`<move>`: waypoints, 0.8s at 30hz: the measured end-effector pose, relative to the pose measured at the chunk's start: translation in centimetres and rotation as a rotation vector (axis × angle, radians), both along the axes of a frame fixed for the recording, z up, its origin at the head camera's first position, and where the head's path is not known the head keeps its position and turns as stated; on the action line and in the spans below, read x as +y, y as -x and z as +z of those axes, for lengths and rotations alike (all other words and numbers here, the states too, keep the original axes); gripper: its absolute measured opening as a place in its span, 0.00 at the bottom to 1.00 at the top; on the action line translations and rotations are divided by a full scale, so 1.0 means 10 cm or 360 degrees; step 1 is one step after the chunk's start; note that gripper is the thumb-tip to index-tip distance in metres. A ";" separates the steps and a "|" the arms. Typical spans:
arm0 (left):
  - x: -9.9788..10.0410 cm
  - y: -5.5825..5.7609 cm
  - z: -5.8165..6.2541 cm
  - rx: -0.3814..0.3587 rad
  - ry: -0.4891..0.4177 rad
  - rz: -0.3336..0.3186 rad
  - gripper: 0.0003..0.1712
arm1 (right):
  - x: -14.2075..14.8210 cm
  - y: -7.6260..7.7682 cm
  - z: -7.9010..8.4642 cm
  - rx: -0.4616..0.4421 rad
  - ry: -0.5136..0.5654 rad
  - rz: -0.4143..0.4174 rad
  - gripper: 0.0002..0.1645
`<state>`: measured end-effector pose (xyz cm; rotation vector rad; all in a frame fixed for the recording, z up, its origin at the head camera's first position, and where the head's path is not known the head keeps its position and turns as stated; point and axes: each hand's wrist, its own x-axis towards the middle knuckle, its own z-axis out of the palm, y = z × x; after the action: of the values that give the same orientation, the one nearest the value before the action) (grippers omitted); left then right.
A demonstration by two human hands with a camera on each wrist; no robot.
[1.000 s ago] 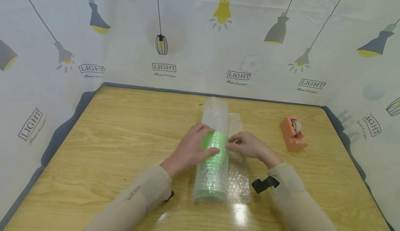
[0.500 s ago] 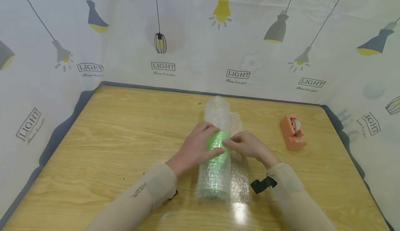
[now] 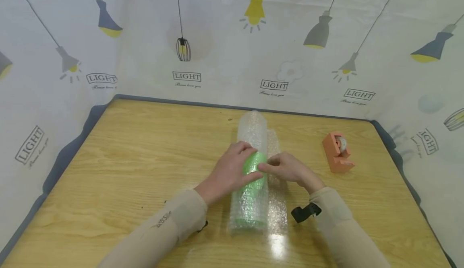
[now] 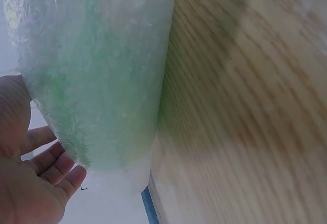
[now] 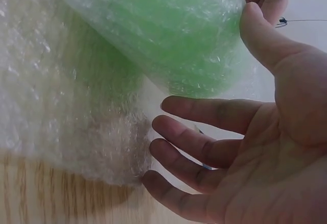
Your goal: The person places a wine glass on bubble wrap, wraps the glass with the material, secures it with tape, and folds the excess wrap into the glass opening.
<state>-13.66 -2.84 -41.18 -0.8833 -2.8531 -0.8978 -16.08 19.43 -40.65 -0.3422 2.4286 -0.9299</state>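
Note:
A green object (image 3: 255,183), its kind hidden by the wrapping, lies inside a long roll of clear bubble wrap (image 3: 250,209) on the table. My left hand (image 3: 229,169) rests over the roll's left side, thumb and fingers spread against the plastic. At the right side, my right hand (image 3: 288,168) touches the roll with its thumb. In the right wrist view its other fingers (image 5: 199,147) extend loosely beside the loose bubble wrap (image 5: 76,117). That flat flap stretches along the table to the right of the roll.
An orange tape dispenser (image 3: 335,153) with a roll of clear tape stands at the right on the wooden table (image 3: 145,147). A white cloth backdrop (image 3: 224,50) printed with lamps surrounds the table's back and sides. A black strap (image 3: 306,213) hangs from the right wrist.
The roll has turned slightly to the right with both hands, taking up a little of the flat flap. The right thumb has come further onto the roll.

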 end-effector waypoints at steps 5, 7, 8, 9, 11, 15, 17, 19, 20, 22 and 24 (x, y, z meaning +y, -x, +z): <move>-0.05 -0.05 0.01 -0.0038 -0.0026 -0.0056 0.41 | 0.03 0.00 -0.03 -0.0030 0.0000 -0.0009 0.38; -0.09 -0.06 0.02 -0.0094 -0.0057 -0.0068 0.40 | 0.05 -0.01 -0.05 -0.0026 0.0007 -0.0013 0.36; -0.11 -0.06 0.02 -0.0115 -0.0070 -0.0071 0.40 | 0.06 0.00 -0.05 -0.0022 0.0013 -0.0014 0.35; -0.14 -0.06 0.02 -0.0131 -0.0084 -0.0071 0.39 | 0.07 0.00 -0.06 -0.0019 0.0022 -0.0014 0.35; -0.20 -0.05 0.01 -0.0161 -0.0090 -0.0056 0.39 | 0.08 -0.01 -0.06 -0.0016 0.0035 -0.0018 0.34; -0.33 -0.03 -0.02 -0.0194 -0.0101 -0.0022 0.40 | 0.09 -0.01 -0.07 0.0001 0.0049 -0.0010 0.31; -0.38 -0.03 -0.02 -0.0228 -0.0111 -0.0012 0.41 | 0.08 -0.01 -0.07 0.0024 0.0056 -0.0003 0.29; -0.42 -0.03 -0.02 -0.0252 -0.0109 -0.0009 0.41 | 0.06 -0.02 -0.06 0.0045 0.0075 0.0010 0.26; -0.43 -0.03 -0.03 -0.0260 -0.0104 -0.0010 0.41 | 0.05 -0.02 -0.06 0.0055 0.0085 0.0013 0.24; -0.45 -0.03 -0.03 -0.0279 -0.0093 -0.0012 0.41 | 0.03 -0.02 -0.07 0.0080 0.0099 0.0027 0.22; -0.46 -0.03 -0.04 -0.0287 -0.0082 -0.0012 0.42 | 0.00 -0.03 -0.08 0.0095 0.0111 0.0035 0.22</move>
<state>-13.32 -7.45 -41.58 -0.8495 -2.9609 -1.1007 -15.81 19.43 -41.40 -0.4270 2.4454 -1.0099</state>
